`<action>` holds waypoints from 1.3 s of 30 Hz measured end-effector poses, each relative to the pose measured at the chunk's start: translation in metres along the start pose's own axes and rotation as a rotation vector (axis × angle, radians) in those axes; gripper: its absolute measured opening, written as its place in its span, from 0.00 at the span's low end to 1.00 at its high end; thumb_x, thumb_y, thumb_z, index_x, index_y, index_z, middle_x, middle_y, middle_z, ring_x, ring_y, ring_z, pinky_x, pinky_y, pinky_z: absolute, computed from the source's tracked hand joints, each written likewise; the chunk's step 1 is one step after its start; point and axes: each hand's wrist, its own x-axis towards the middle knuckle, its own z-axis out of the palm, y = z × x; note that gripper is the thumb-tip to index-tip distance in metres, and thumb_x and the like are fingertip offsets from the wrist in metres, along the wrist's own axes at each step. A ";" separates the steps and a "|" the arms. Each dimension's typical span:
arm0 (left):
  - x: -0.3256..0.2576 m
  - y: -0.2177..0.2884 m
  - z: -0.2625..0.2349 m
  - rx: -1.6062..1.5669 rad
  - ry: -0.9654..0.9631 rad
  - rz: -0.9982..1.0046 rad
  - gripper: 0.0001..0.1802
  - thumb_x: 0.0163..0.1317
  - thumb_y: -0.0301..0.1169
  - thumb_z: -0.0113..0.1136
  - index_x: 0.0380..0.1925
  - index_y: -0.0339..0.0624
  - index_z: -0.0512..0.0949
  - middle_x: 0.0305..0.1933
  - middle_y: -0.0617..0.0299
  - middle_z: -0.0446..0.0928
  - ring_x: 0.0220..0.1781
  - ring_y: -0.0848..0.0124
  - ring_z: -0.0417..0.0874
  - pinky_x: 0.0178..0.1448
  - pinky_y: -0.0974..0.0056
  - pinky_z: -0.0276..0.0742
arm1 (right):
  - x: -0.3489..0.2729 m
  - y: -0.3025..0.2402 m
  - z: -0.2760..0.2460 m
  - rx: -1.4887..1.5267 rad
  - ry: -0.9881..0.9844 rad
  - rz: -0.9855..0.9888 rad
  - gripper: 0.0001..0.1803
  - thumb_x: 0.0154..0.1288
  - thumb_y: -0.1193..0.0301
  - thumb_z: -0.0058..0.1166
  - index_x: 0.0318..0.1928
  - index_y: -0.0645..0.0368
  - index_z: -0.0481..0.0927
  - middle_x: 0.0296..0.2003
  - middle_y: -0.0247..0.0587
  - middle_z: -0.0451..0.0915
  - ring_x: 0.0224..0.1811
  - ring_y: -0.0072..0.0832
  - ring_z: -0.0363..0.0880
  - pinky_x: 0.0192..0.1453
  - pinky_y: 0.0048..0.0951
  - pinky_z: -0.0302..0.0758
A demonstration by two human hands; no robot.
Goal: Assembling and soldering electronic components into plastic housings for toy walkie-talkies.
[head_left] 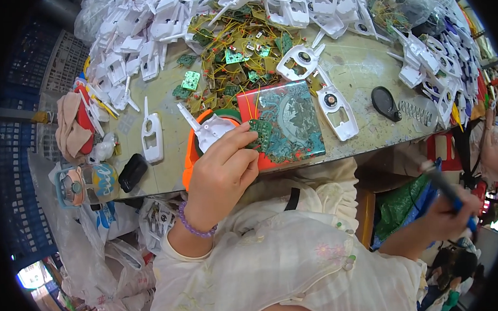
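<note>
My left hand (222, 168), a purple bead bracelet at its wrist, pinches a small green circuit board (263, 134) between thumb and fingers. The board hangs over the left part of a red-and-teal patterned flat panel (294, 120). Just beyond that hand, a white plastic shell (213, 129) with a pointed handle rests on an orange round-edged holder (189, 158). Off to the right, past the table edge, my right hand (454, 213) grips a pen-shaped tool (444, 187) with a black and blue handle; motion blurs it and hides its exact kind.
A tangle of circuit boards with yellow wires (239, 61) fills the table's far middle. White shells (138, 43) are heaped at the far left, and more shells (442, 63) at the right. Close by are a white shell (336, 110), a black oval lid (384, 102), a spring (415, 112) and a bottle (86, 183).
</note>
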 end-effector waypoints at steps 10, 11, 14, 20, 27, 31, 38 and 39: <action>-0.002 0.000 -0.001 0.022 -0.043 -0.003 0.07 0.47 0.20 0.64 0.26 0.37 0.75 0.44 0.57 0.78 0.53 0.60 0.80 0.50 0.62 0.79 | -0.060 -0.079 0.120 0.700 -0.663 -0.031 0.13 0.70 0.61 0.46 0.35 0.58 0.68 0.14 0.32 0.66 0.09 0.24 0.62 0.14 0.26 0.59; -0.002 0.000 -0.001 0.025 -0.038 -0.005 0.07 0.47 0.20 0.64 0.26 0.37 0.75 0.44 0.57 0.78 0.53 0.60 0.80 0.50 0.62 0.79 | -0.061 -0.078 0.124 0.711 -0.672 -0.049 0.14 0.70 0.61 0.46 0.35 0.59 0.68 0.13 0.32 0.66 0.09 0.24 0.62 0.13 0.26 0.59; -0.002 0.000 -0.001 0.009 -0.046 0.006 0.07 0.47 0.21 0.64 0.26 0.36 0.75 0.45 0.56 0.77 0.54 0.59 0.79 0.50 0.61 0.79 | -0.063 -0.081 0.131 0.734 -0.648 -0.076 0.15 0.69 0.61 0.46 0.35 0.61 0.69 0.13 0.32 0.66 0.09 0.25 0.62 0.12 0.27 0.59; -0.001 0.003 -0.002 0.001 -0.020 -0.048 0.08 0.45 0.19 0.66 0.25 0.37 0.76 0.43 0.57 0.80 0.52 0.59 0.81 0.50 0.60 0.79 | -0.066 -0.082 0.133 0.725 -0.675 -0.092 0.15 0.69 0.61 0.47 0.34 0.61 0.69 0.13 0.33 0.66 0.09 0.26 0.64 0.12 0.27 0.59; -0.001 0.001 -0.003 0.016 -0.045 -0.005 0.07 0.47 0.21 0.64 0.26 0.35 0.75 0.44 0.54 0.78 0.54 0.59 0.79 0.50 0.60 0.79 | -0.062 -0.076 0.128 0.745 -0.748 -0.102 0.11 0.65 0.65 0.51 0.36 0.62 0.70 0.17 0.34 0.69 0.12 0.27 0.68 0.14 0.28 0.63; -0.001 0.002 -0.002 0.023 -0.046 -0.007 0.07 0.47 0.20 0.64 0.25 0.36 0.75 0.44 0.55 0.78 0.54 0.59 0.79 0.49 0.60 0.79 | -0.066 -0.079 0.133 0.735 -0.688 -0.103 0.14 0.68 0.62 0.47 0.33 0.62 0.69 0.14 0.34 0.67 0.10 0.26 0.65 0.12 0.27 0.61; -0.002 0.002 -0.002 0.029 -0.037 -0.008 0.07 0.47 0.21 0.64 0.25 0.36 0.75 0.44 0.56 0.78 0.54 0.59 0.79 0.49 0.61 0.79 | -0.067 -0.080 0.133 0.728 -0.714 -0.115 0.14 0.68 0.62 0.48 0.33 0.61 0.69 0.14 0.34 0.68 0.10 0.27 0.66 0.13 0.27 0.61; -0.002 0.002 -0.002 0.029 -0.037 -0.007 0.07 0.47 0.21 0.64 0.25 0.36 0.75 0.44 0.56 0.78 0.54 0.59 0.79 0.49 0.61 0.79 | -0.067 -0.081 0.132 0.724 -0.718 -0.124 0.14 0.67 0.62 0.48 0.33 0.61 0.69 0.14 0.34 0.68 0.10 0.27 0.66 0.13 0.27 0.61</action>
